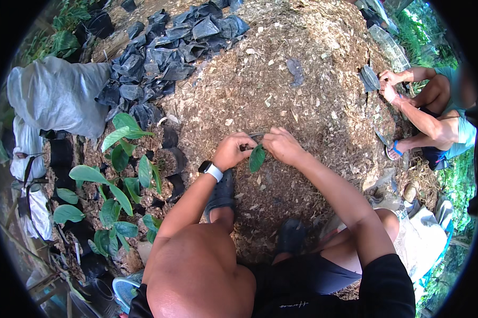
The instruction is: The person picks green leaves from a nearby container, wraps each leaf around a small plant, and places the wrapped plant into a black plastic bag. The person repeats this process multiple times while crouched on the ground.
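Note:
Near the middle, my left hand (234, 150) has its thumb and fingertips pinched together at the left of a dark round rim (256, 135), perhaps that of a nursery bag. Across from it, my right hand (282, 145) is curled at the rim's right side. A green leaf (257, 158) hangs between both hands, touching or close to the fingers. What lies inside the fingers is too small and covered to tell. A watch with a white strap (213, 171) is on my left wrist. Mixed wood-chip soil (270, 91) spreads beyond the hands.
Broad-leaved seedlings (107, 183) in black bags stand at left. Behind them lie a heap of empty black nursery bags (171, 47) and a whitish plastic sack (64, 95). A person (425, 107) squats at right, holding a black bag (369, 78). A blue basket (123, 292) sits lower left.

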A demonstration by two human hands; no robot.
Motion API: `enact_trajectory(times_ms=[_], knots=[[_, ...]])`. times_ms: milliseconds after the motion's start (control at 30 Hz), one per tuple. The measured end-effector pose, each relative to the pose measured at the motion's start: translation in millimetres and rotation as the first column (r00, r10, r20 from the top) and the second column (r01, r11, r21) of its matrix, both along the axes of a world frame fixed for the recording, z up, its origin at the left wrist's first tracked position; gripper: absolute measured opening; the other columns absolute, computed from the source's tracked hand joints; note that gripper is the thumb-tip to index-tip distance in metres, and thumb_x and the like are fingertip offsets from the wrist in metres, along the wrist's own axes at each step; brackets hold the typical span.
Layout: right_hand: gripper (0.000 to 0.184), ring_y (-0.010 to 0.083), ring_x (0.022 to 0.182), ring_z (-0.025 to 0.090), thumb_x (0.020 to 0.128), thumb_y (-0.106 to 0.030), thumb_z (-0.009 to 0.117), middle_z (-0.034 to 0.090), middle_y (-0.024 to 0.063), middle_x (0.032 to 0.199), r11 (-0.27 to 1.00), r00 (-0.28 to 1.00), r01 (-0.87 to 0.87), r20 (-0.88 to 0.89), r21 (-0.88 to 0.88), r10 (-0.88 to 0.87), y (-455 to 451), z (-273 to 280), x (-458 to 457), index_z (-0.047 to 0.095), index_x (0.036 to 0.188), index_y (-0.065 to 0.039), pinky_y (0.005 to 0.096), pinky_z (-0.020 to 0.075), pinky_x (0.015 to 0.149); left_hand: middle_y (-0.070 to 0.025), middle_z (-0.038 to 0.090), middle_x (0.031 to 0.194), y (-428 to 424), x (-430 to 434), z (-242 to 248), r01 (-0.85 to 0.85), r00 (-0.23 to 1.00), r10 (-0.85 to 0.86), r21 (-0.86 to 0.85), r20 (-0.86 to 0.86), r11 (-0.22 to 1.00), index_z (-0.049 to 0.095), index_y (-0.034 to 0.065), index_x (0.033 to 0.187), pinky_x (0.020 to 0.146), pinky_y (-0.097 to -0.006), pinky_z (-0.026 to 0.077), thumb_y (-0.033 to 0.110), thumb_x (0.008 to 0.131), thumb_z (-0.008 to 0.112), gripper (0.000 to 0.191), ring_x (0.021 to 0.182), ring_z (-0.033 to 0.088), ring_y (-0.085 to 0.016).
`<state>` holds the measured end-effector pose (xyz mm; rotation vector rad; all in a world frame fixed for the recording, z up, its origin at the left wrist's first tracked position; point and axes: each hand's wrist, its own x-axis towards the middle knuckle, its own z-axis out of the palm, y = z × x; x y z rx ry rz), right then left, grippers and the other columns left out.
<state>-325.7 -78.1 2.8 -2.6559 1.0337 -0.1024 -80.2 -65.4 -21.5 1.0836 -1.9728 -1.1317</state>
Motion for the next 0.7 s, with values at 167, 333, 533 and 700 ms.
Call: enact_trajectory(times_ms=[167,333,533,700], knots=[[0.014,0.0218,0.092,0.058,0.089,-0.013,0.079,0.064,0.0032,0.092,0.980,0.939,0.192,0.298,-0.048,-0.169,-1.6,5.2,-1.4,0.067,0.090,-0.006,0.0408,0.0496,0.088,-0.0049,0.076,0.107,-2.3,-2.0,7.2,0.061,0.996,-0.054,-0.083,0.077,0.995,0.081,0.0147,0.100,0.098,-0.0417,0.053,0.015,0.083,0.086,0.018,0.107,0.068,-0.029],[0.021,0.0225,0.082,0.061,0.096,-0.015,0.073,0.059,0.0088,0.095,0.772,0.719,0.500,0.309,0.392,-0.622,-2.9,8.9,-32.4,0.056,0.092,-0.004,0.0426,0.0548,0.077,-0.0049,0.077,0.108,-5.6,-4.1,10.1,0.100,0.986,-0.087,-0.085,0.141,0.991,0.080,0.0153,0.102,0.099,-0.0424,0.052,0.017,0.085,0.085,0.018,0.107,0.068,-0.030],[0.052,0.0311,0.123,0.058,0.098,-0.037,0.073,0.059,0.0167,0.133,0.978,0.995,-0.041,-0.079,0.205,0.058,90.7,-11.0,-60.5,0.060,0.138,-0.008,0.0509,0.0495,0.109,-0.0035,0.078,0.110,-6.4,-5.9,12.4,0.111,0.968,-0.066,-0.180,0.243,0.977,0.080,0.0148,0.105,0.098,-0.0427,0.052,0.014,0.085,0.084,0.020,0.105,0.068,-0.029],[0.060,0.0327,0.141,0.048,0.098,-0.032,0.069,0.052,0.0140,0.152,0.945,0.861,-0.286,-0.390,0.162,0.327,134.1,-24.8,-95.0,0.053,0.151,-0.011,0.0552,0.0442,0.115,0.0021,0.078,0.115,1.8,-2.7,11.0,0.156,0.936,-0.084,-0.187,0.343,0.970,0.081,0.0186,0.107,0.102,-0.0412,0.050,0.023,0.090,0.080,0.018,0.111,0.066,-0.024]])
